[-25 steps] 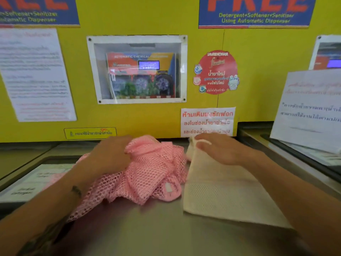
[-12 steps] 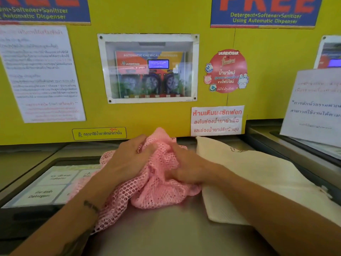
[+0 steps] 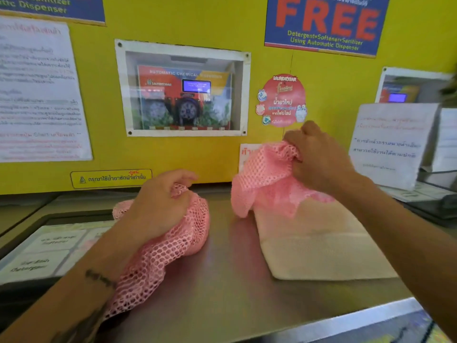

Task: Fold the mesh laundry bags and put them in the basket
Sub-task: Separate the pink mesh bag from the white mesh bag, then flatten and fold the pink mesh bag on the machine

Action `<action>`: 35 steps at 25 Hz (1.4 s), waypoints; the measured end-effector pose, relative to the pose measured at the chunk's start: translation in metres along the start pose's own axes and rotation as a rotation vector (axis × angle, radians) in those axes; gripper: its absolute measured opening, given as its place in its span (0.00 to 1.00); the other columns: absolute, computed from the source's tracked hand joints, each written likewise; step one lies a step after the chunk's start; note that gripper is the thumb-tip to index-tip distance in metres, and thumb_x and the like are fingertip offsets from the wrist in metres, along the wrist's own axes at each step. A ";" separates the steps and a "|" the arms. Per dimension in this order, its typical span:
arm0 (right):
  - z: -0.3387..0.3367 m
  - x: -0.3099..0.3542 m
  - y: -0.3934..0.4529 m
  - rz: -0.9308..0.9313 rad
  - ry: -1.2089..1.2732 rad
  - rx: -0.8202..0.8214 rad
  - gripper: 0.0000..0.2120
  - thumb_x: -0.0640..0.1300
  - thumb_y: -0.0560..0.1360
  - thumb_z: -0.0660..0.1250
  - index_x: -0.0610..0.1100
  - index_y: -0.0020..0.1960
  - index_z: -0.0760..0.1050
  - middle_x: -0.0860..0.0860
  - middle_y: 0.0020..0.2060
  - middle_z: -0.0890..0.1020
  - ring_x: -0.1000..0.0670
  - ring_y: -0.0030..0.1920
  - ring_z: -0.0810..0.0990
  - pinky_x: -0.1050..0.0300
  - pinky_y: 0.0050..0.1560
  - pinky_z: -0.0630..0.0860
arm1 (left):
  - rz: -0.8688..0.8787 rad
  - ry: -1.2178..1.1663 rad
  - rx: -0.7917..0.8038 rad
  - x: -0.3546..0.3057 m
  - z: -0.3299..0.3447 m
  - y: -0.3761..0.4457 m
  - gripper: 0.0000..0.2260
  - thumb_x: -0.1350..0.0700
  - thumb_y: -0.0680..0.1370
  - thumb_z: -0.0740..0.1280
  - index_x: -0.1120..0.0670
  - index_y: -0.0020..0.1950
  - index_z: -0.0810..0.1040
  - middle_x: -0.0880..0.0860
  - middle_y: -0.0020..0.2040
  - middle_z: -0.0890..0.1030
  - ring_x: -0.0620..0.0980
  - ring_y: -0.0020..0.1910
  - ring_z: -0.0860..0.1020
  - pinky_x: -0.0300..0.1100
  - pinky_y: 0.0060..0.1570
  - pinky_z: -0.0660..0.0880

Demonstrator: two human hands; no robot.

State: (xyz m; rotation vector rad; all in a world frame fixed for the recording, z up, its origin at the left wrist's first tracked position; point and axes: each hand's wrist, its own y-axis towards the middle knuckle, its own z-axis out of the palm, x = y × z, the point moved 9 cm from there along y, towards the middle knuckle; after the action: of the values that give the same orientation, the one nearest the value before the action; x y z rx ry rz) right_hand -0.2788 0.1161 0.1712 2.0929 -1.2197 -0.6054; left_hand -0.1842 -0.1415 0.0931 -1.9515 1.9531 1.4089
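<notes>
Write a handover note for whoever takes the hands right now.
Left hand: grips a bunched pink mesh bag lying on the steel top.
Right hand: grips a second pink mesh piece, lifted above the beige bag.
Beige bag lies flat on the steel top.
Done: nothing visibly folded. Basket not in view.
Left: fold every bag, find the basket, load it.

coarse-mesh bag (image 3: 170, 246) left | fine-mesh bag (image 3: 264, 179) right — over flat bag (image 3: 319, 251)

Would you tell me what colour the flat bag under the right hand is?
Cream, seen in the head view.
</notes>
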 end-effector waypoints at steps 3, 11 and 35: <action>0.075 -0.034 -0.075 0.063 -0.196 0.440 0.17 0.44 0.74 0.66 0.50 0.62 0.72 0.45 0.56 0.74 0.42 0.55 0.78 0.46 0.50 0.76 | -0.223 0.509 0.263 0.033 0.022 -0.010 0.33 0.36 0.71 0.65 0.38 0.74 0.58 0.52 0.75 0.63 0.58 0.73 0.64 0.60 0.70 0.62; 0.052 -0.071 -0.072 0.309 -0.034 0.569 0.31 0.54 0.69 0.64 0.55 0.70 0.64 0.46 0.64 0.73 0.41 0.63 0.73 0.41 0.64 0.69 | -0.065 0.354 0.402 0.007 0.055 -0.026 0.36 0.47 0.74 0.70 0.43 0.77 0.55 0.48 0.77 0.64 0.52 0.74 0.65 0.46 0.71 0.62; 0.090 0.135 0.002 -0.066 0.541 -0.027 0.06 0.48 0.74 0.66 0.48 0.43 0.70 0.52 0.40 0.72 0.48 0.42 0.71 0.51 0.42 0.69 | -0.205 0.723 -0.268 0.060 -0.127 -0.004 0.21 0.58 0.72 0.65 0.48 0.65 0.71 0.56 0.62 0.72 0.59 0.61 0.71 0.56 0.59 0.69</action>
State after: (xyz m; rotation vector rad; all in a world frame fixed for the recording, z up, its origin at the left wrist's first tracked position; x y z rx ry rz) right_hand -0.2765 -0.0299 0.1002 2.0884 -0.8290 -0.0639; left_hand -0.1242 -0.2637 0.1293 -3.0067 1.7385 1.0356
